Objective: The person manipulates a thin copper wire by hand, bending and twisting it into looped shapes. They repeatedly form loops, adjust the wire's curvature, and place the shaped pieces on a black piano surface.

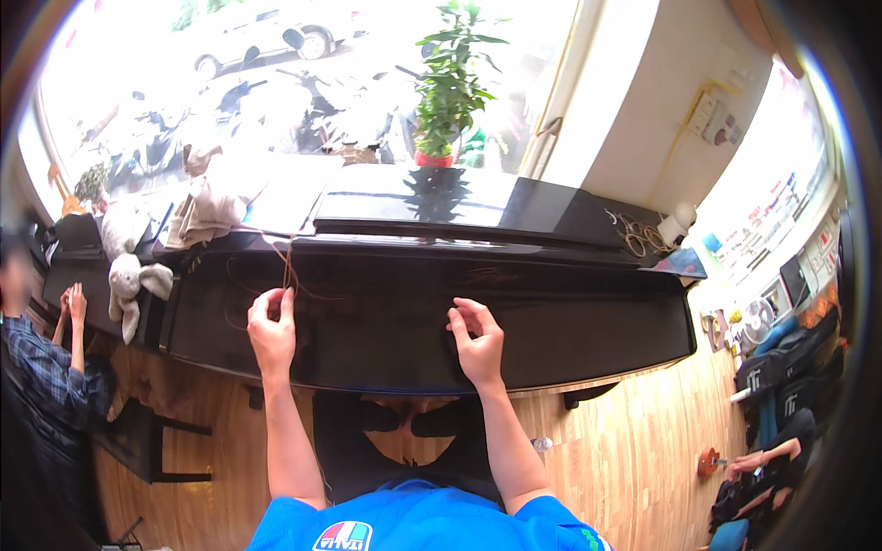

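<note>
My left hand (pixel 272 332) is closed in a pinch on a thin reddish-brown cord (pixel 289 264). Loose loops of the cord spread to both sides above a long, glossy black surface (pixel 570 326), which looks like the top of a piano-like cabinet. To the right, my right hand (pixel 479 344) hovers over the same surface with its fingers curled and the thumb near the fingertips. Whatever it may pinch is too fine to make out. Both forearms reach forward over my lap.
Along the back runs a raised black lid (pixel 514 207) with a potted plant (pixel 450 92). A grey plush rabbit (pixel 126 275) and cloth (pixel 207 211) lie at left, coiled cable (pixel 638 234) at right. One person (pixel 55 386) sits left beside a black stool (pixel 147 441); another (pixel 767 468) holds a small guitar-like instrument (pixel 708 462).
</note>
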The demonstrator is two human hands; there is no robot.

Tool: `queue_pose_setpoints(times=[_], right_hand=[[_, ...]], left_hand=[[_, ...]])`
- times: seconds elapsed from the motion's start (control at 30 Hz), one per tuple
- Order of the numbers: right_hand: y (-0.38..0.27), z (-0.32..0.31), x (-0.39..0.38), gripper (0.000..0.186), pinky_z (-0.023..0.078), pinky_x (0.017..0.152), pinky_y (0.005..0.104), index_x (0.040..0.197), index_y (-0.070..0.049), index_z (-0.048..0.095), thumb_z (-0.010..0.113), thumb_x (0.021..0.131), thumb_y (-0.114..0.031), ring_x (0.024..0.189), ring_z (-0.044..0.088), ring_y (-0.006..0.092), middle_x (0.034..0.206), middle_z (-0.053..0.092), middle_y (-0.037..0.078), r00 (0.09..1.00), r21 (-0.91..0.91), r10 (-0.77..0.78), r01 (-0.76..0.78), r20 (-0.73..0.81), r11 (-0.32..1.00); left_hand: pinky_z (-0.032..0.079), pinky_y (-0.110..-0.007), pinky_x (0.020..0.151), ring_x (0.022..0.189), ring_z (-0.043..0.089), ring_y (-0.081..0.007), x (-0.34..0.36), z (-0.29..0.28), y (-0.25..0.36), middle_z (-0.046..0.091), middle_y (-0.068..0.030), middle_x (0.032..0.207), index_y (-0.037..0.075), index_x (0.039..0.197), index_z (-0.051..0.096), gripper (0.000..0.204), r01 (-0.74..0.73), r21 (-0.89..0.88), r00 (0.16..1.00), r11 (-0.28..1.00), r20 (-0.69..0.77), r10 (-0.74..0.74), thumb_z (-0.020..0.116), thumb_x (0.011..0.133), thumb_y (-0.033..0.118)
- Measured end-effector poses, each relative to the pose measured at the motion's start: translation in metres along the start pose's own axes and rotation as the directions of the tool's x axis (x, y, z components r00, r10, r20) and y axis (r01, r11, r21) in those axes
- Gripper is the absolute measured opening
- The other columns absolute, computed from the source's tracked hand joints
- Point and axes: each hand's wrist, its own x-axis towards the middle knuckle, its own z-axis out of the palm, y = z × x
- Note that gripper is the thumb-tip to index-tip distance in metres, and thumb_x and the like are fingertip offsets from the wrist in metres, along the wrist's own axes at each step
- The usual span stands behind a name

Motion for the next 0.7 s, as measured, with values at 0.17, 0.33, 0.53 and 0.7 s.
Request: queue_pose_setpoints(times=[0.17,0.33,0.53,0.7], right_hand=[[0.010,-0.003,-0.005,0.019,0.056,0.070,0.0254,0.113,-0.001,0.067,0.067,0.096,-0.008,0.075,0.067,0.0110,0.087,0.070,0.006,0.991,0.054,0.134,-0.133,-0.016,0.990],[0.015,-0.005,-0.011,0.017,0.054,0.067,0.0241,0.110,0.000,0.068,0.068,0.095,-0.009,0.073,0.065,0.0100,0.086,0.070,0.006,1.000,-0.043,0.031,-0.031,-0.007,0.999],[0.016,-0.004,-0.011,0.018,0.055,0.067,0.0255,0.109,0.000,0.069,0.068,0.094,-0.010,0.072,0.067,0.0112,0.085,0.071,0.007,0.999,-0.031,0.032,-0.032,0.005,0.999],[0.018,-0.005,-0.011,0.017,0.054,0.066,0.0246,0.109,-0.001,0.069,0.068,0.094,-0.011,0.071,0.066,0.0104,0.085,0.071,0.006,1.000,-0.009,0.020,-0.020,0.005,1.000]], left_hand=[[0.052,-0.032,0.075,0.080,0.066,-0.0170,-0.007,0.000,0.001,0.072,-0.0079,0.089,0.001,0.100,0.071,0.023,0.095,-0.105,0.995,0.990,0.039,-0.091,0.071,0.095,0.023],[0.052,-0.026,0.071,0.075,0.065,-0.0104,-0.010,-0.001,0.007,0.072,-0.0059,0.085,0.000,0.104,0.072,0.025,0.100,-0.211,0.994,0.972,0.053,-0.091,0.075,0.092,0.022],[0.052,-0.029,0.072,0.077,0.064,-0.0134,-0.008,-0.006,0.004,0.070,-0.0055,0.086,0.002,0.112,0.069,0.038,0.099,-0.185,0.993,0.978,0.083,-0.085,0.082,0.086,0.026],[0.045,-0.037,0.086,0.098,0.057,-0.0221,-0.009,-0.015,0.025,0.063,-0.0053,0.109,0.006,0.128,0.059,0.070,-0.131,0.000,0.979,0.991,-0.160,0.129,0.088,0.075,0.041]])
